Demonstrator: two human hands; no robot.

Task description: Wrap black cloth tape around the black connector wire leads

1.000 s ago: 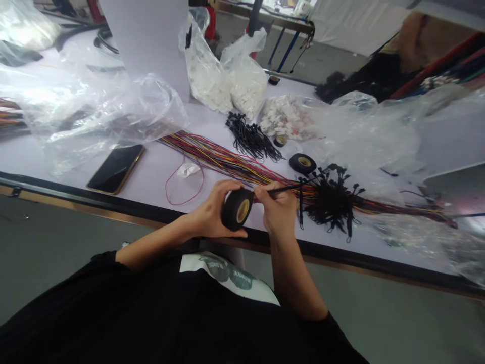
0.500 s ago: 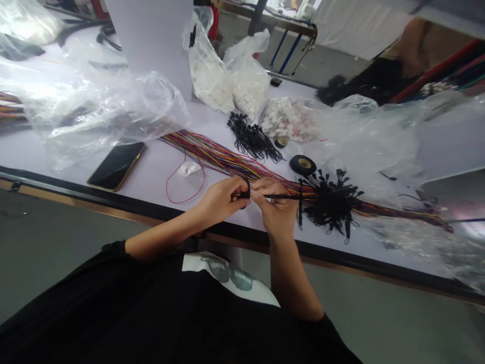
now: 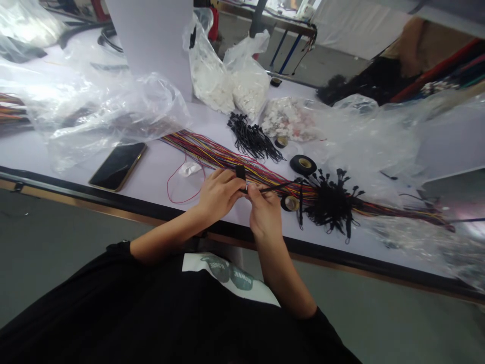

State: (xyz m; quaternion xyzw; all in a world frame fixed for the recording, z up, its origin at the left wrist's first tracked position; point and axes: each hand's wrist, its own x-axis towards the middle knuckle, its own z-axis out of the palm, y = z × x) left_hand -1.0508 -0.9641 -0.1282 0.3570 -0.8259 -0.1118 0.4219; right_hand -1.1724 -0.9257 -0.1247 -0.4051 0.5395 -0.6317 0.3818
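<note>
My left hand (image 3: 219,196) is closed, its thumb and fingers pinching a short strip of black tape (image 3: 240,172) that sticks up above them. Against it, my right hand (image 3: 266,210) pinches the end of a thin black cable (image 3: 280,186), which runs off to the right. A small white bit shows between the fingertips, too small to name. Just right of my right hand lies a small tape roll (image 3: 291,203). Behind both hands stretches a long bundle of coloured wires (image 3: 212,151). A cluster of black looped leads with connectors (image 3: 333,197) lies over the bundle.
A phone (image 3: 118,167) and a red wire loop (image 3: 169,188) lie to the left. Black leads (image 3: 253,136), a larger black tape roll (image 3: 303,165) and bags of white parts (image 3: 248,93) are behind. Plastic film (image 3: 113,111) covers wires. A person's arm (image 3: 412,48) shows far right.
My right hand has shifted left and down, uncovering the small tape roll beside it. The black tape strip now stands upright above my left fingers instead of looping at them.
</note>
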